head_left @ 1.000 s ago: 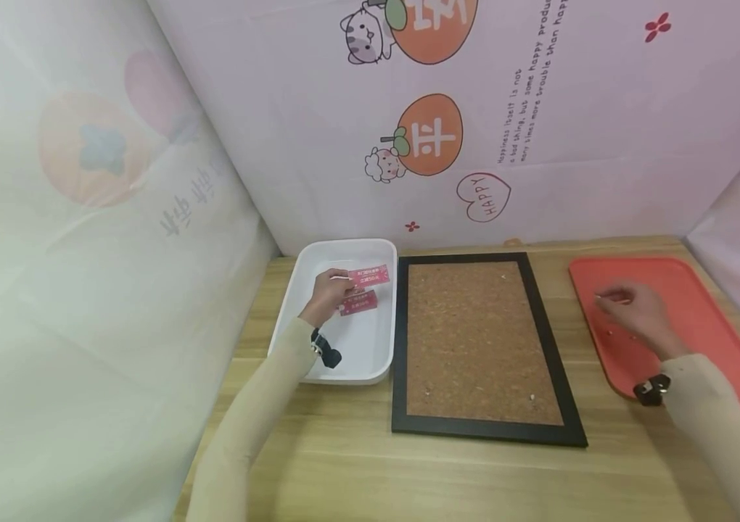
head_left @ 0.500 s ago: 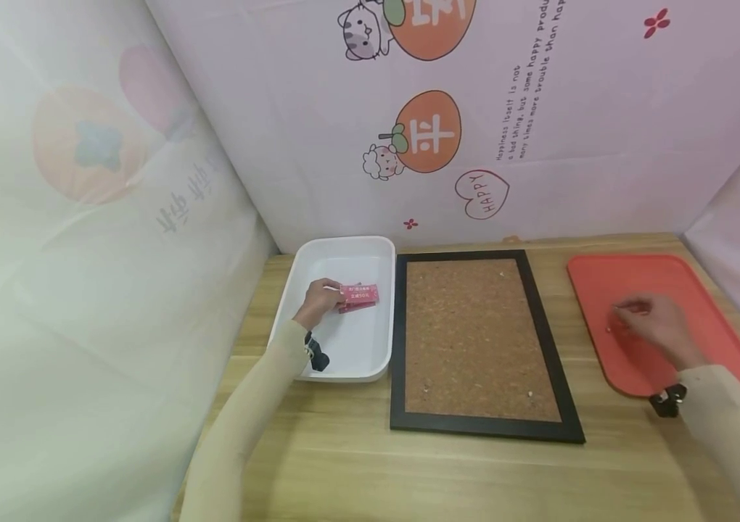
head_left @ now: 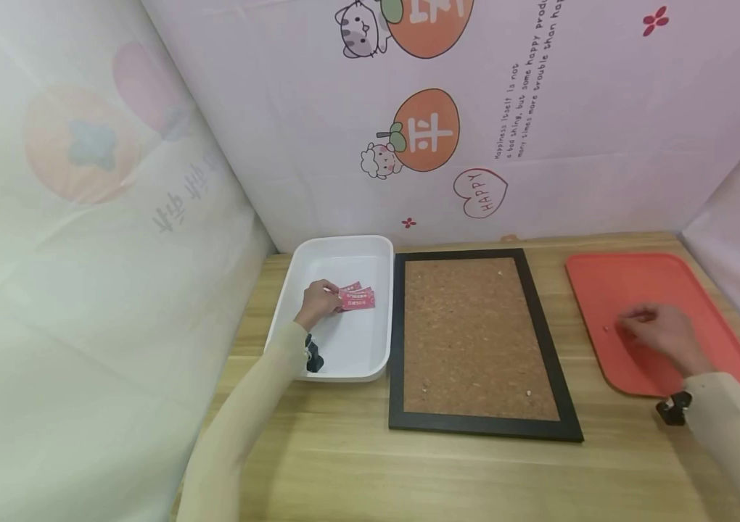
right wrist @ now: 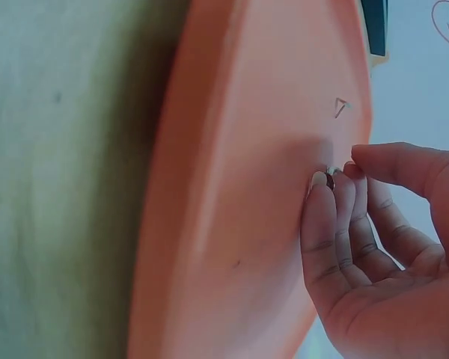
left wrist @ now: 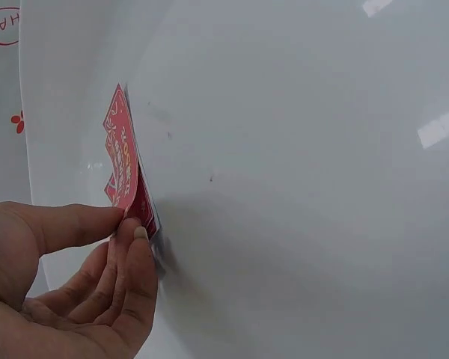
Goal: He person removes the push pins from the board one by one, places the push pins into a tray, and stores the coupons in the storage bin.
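My left hand [head_left: 319, 301] is low in the white tray, pinching pink-red printed coupons [head_left: 358, 299] between thumb and fingertips. In the left wrist view, the coupons [left wrist: 127, 161] fan out and one curls at the pinch. On the right, my right hand [head_left: 664, 330] reaches down over the red tray, its fingers curled. In the right wrist view, a small dark thumbtack [right wrist: 330, 179] shows among the fingertips, partly hidden. Another small thumbtack [right wrist: 340, 107] lies on the tray close by.
A black-framed cork board [head_left: 474, 341] lies on the wooden table [head_left: 461, 478] between the white tray [head_left: 350, 375] and the red tray [head_left: 644, 264]. Tiny tacks sit near the cork's corners. Printed cloth [head_left: 318, 145] stands behind and at both sides.
My left hand has lowered its coupon, and the coupons are now gathered at its fingertips. My right hand has shifted right and toward me over the red tray.
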`<state>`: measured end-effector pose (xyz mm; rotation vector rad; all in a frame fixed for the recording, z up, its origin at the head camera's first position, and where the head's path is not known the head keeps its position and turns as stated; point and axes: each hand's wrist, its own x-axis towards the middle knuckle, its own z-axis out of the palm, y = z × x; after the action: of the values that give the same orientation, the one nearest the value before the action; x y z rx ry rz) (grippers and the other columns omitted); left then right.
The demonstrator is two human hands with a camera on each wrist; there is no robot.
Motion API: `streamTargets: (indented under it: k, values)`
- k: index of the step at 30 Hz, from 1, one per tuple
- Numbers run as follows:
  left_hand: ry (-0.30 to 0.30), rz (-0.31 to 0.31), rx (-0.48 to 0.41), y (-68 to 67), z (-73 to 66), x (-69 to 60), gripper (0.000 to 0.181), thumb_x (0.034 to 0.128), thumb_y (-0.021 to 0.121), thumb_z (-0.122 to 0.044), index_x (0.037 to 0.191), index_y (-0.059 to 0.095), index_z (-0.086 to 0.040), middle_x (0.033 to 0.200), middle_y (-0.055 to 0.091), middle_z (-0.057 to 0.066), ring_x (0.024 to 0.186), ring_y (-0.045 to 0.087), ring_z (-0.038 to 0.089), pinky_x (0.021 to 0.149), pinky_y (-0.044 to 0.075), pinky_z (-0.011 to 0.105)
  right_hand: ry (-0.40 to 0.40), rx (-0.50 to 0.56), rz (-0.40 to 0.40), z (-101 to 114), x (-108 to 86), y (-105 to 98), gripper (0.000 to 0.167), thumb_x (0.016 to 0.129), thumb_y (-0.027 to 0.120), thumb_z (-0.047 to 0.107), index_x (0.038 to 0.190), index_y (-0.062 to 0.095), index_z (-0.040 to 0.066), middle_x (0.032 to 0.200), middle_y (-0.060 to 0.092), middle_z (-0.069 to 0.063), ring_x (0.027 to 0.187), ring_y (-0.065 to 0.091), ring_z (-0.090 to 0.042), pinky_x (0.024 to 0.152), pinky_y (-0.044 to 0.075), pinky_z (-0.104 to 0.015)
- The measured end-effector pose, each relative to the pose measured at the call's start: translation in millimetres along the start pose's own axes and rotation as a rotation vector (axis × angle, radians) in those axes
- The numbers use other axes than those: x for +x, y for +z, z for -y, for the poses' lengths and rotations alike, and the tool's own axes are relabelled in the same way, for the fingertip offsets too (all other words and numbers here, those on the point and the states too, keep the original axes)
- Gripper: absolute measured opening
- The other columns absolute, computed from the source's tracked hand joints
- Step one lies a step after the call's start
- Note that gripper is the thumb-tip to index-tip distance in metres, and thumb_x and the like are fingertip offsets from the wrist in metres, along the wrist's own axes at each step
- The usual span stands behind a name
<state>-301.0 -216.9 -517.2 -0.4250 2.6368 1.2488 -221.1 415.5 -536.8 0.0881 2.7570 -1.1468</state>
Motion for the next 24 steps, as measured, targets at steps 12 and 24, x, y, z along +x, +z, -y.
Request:
streamTargets:
  k: [12, 24]
  values:
    - [0.050, -0.031, 0.163, 6.8, 3.1, -6.6, 0.040, 0.0875, 0.073, -0.008, 0.126, 0.065, -0.001, 0.119, 0.069, 0.017, 0.106, 0.064, 0.028, 0.092, 0.053, 0.036, 0.024, -0.104, -0.027, -8.9, -1.6, -0.2, 0.051, 0.106, 0.057, 0.033, 0.126, 0.063, -0.013, 0.120, 0.065, -0.038, 0.075, 0.062, -0.003, 0.061, 0.057, -0.028]
    - [0.019, -0.051, 0.181, 4.9, -0.8, -11.3, 0.040, 0.0889, 0.075, -0.013, 0.126, 0.064, -0.003, 0.121, 0.069, 0.016, 0.107, 0.064, 0.029, 0.093, 0.054, 0.039, 0.039, -0.062, -0.005, -10.8, 0.9, -3.2, 0.045, 0.105, 0.058, 0.026, 0.129, 0.061, -0.011, 0.110, 0.072, -0.030, 0.074, 0.065, -0.003, 0.062, 0.058, -0.030]
